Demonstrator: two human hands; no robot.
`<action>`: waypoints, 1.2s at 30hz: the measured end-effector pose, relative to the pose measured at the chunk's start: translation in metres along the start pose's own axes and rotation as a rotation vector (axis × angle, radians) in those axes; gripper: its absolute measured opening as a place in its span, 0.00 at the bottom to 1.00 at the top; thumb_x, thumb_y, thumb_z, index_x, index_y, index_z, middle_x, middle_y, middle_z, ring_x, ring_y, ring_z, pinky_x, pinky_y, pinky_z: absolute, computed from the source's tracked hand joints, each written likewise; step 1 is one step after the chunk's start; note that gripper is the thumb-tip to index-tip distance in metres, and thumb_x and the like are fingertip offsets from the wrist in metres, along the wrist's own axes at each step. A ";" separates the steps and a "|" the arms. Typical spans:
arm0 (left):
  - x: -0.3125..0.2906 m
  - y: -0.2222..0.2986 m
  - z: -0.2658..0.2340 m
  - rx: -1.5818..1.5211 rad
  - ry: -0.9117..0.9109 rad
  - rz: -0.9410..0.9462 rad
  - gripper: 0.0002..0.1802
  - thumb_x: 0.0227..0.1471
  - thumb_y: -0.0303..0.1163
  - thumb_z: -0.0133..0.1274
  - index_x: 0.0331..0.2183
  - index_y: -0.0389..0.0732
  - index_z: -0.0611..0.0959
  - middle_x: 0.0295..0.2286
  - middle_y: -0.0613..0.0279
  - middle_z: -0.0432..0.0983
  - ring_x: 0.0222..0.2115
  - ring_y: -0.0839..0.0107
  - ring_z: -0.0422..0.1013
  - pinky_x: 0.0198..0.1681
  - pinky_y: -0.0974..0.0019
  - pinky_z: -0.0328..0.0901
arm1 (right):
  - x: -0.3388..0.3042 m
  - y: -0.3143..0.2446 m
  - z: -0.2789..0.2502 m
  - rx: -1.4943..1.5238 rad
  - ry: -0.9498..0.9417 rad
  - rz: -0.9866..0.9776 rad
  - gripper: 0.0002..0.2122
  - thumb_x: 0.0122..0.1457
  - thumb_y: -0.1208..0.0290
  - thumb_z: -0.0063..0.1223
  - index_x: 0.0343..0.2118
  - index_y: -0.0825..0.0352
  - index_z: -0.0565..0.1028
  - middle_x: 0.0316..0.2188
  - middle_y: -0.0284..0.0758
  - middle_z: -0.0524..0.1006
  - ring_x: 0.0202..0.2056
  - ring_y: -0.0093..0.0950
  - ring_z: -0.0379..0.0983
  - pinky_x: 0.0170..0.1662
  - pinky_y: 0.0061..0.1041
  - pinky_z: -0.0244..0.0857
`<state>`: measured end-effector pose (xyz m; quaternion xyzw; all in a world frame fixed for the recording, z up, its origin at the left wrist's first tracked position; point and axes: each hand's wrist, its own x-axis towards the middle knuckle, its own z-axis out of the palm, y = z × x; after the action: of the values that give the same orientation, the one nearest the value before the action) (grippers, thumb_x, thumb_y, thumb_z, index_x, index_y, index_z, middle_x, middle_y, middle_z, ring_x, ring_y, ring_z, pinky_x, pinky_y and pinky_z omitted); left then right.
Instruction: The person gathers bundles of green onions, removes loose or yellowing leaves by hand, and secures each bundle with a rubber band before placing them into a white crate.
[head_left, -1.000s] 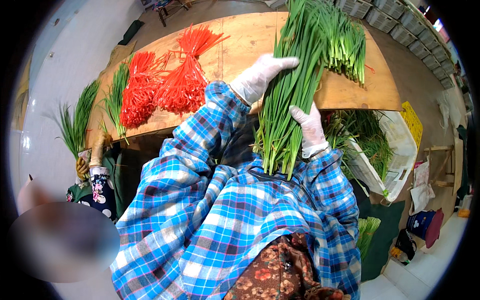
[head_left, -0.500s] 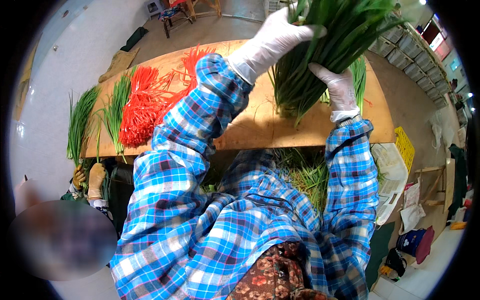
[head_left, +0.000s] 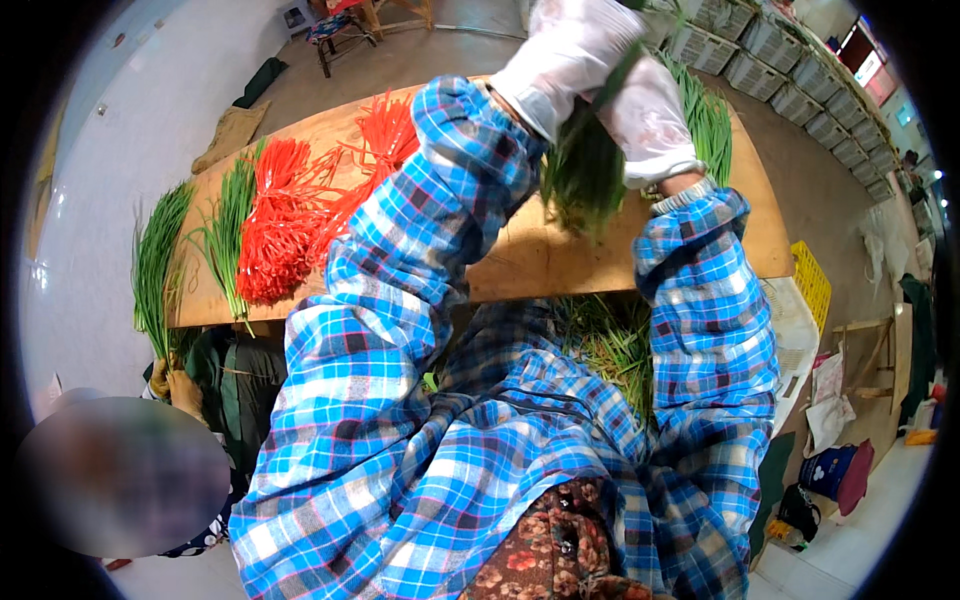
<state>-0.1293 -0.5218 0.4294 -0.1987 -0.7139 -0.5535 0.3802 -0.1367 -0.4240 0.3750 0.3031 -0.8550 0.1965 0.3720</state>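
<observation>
Wooden tabletop point(head_left: 545, 265) in front of us, bowed by the lens, greyish floor point(head_left: 470, 58) beyond it. Toward its far right side, our left hand point(head_left: 568, 62) and right hand point(head_left: 648, 115), both white-gloved, are close together around a bunch of long green leaves point(head_left: 583, 178), loose ends hanging down over the wood. Fingers are mostly hidden behind the glove backs and blurry, so honestly we can't tell how hard either one is pinching. Our main worry: a loose grip on one side could let blades slip out and the bunch fan apart, while squeezing too hard might crease the leaves. Just right, another pile of greens point(head_left: 708, 130) lies on the wood, and a wide swing could knock it askew. Over left, our left sleeve point(head_left: 400, 255) is right by the red strips point(head_left: 275, 225), so dragging it back could tangle them. Farther left there's a thin green clump point(head_left: 232, 230), then a co-worker's hand point(head_left: 184, 392) at some upright greens point(head_left: 158, 265).
</observation>
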 end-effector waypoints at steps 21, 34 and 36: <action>0.010 -0.105 -0.108 -1.521 -0.367 -0.445 0.30 0.48 0.31 0.44 0.50 0.23 0.60 0.25 0.70 0.66 0.28 0.79 0.65 0.59 0.62 0.46 | -0.088 0.015 0.015 0.924 -0.628 0.522 0.38 0.47 0.66 0.59 0.59 0.63 0.49 0.51 0.43 0.64 0.49 0.30 0.62 0.50 0.28 0.59; 0.013 -0.149 -0.124 -1.431 -0.334 -0.585 0.26 0.50 0.33 0.37 0.49 0.30 0.61 0.21 0.72 0.60 0.24 0.78 0.64 0.56 0.51 0.51 | -0.113 0.017 -0.020 1.280 -0.128 0.862 0.09 0.52 0.80 0.41 0.33 0.71 0.75 0.36 0.37 0.76 0.38 0.26 0.71 0.46 0.23 0.64; 0.019 -0.160 -0.123 -1.417 -0.377 -0.603 0.25 0.49 0.33 0.37 0.48 0.31 0.62 0.21 0.71 0.61 0.24 0.77 0.64 0.55 0.49 0.52 | -0.113 0.016 -0.030 1.336 -0.111 0.892 0.10 0.53 0.78 0.42 0.36 0.71 0.74 0.38 0.37 0.75 0.40 0.25 0.71 0.46 0.22 0.63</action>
<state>-0.2141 -0.6897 0.3536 -0.2819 -0.2669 -0.9123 -0.1304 -0.0709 -0.3538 0.3074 0.1010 -0.6145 0.7812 -0.0446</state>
